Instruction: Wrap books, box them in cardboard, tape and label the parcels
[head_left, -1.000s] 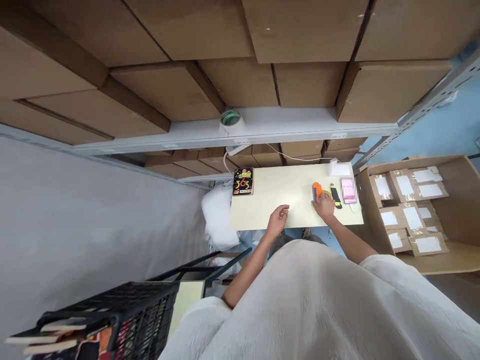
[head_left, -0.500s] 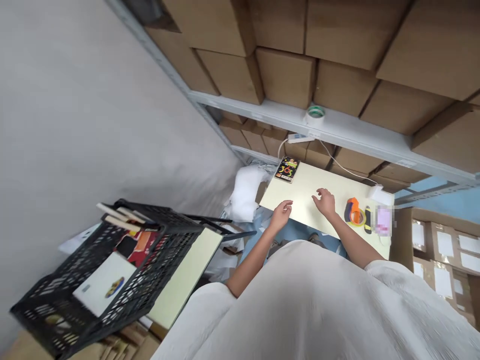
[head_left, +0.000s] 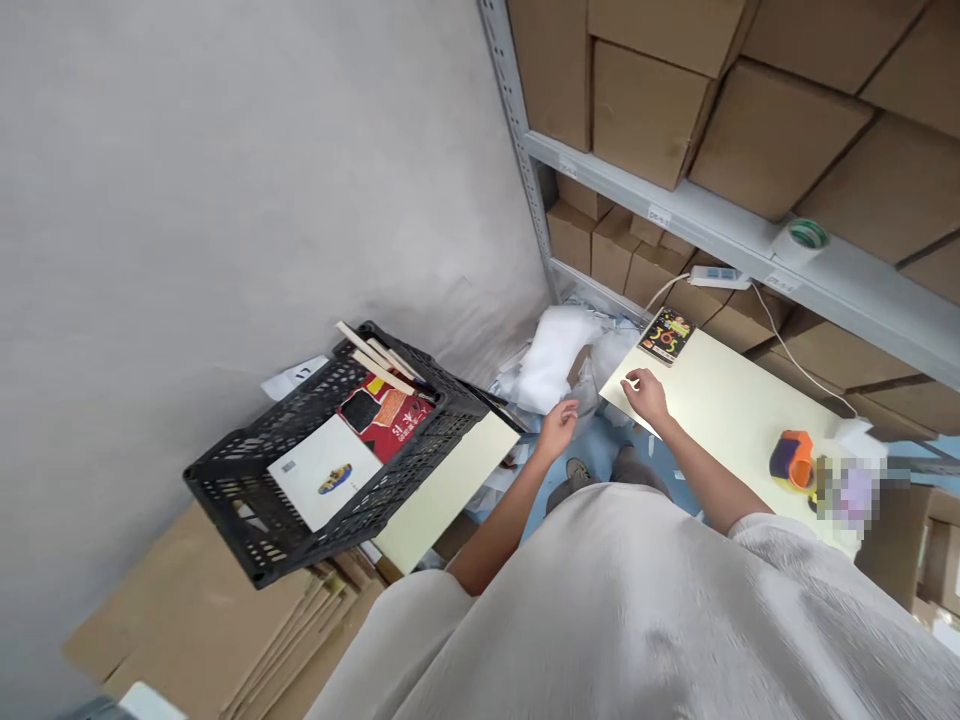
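Black crate (head_left: 315, 540) with books (head_left: 386, 410) inside; left hand (head_left: 559, 425) and right hand (head_left: 646, 395) loosely open, empty, by the table (head_left: 735, 410).

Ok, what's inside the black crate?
The crate holds a white-covered book, a red book and pale flat spines at its far end; anything beneath them is covered.
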